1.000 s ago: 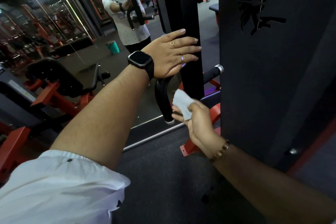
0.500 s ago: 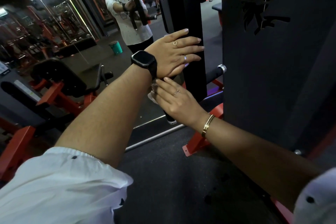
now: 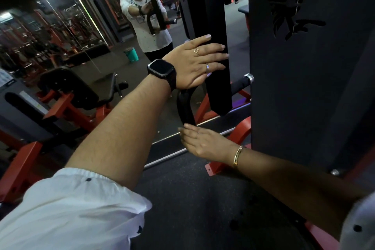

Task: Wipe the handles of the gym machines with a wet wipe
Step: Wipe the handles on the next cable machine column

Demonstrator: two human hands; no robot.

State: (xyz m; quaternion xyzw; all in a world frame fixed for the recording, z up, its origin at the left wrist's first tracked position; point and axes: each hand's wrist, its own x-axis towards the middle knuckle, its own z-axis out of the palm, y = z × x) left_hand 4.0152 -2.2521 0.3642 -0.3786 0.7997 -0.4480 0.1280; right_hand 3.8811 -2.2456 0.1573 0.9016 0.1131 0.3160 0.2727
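Mirrored gym wall (image 3: pixel 81 46) ahead, dark rubber floor (image 3: pixel 203 199) below, red-framed bench machine (image 3: pixel 67 95) at the left. Largest item: black machine panel (image 3: pixel 304 87) filling the right side. Next to it, nearer the mirror, a black upright post (image 3: pixel 215 16). A curved black handle (image 3: pixel 184 107) hangs down beside the post's lower end; a second, straight handle with a chrome cap (image 3: pixel 241 83) pokes out between post and panel. Left hand (image 3: pixel 192 65), wrist wearing a watch (image 3: pixel 161 72), lies flat across the post with fingers straight, bracing, nothing gripped. Right hand (image 3: pixel 205 142) is at the bottom end of the curved handle, fingers touching it from below. Wet wipe: not visible; judged to be under the right palm against the handle, but I cannot tell, nor whether the fingers are closed on anything. Progress, as a judgement: wiping of the curved handle is in hand, at its lower tip. No sheen or residue shows which parts are done. The straight handle looks untouched, and the other machines' handles remain.
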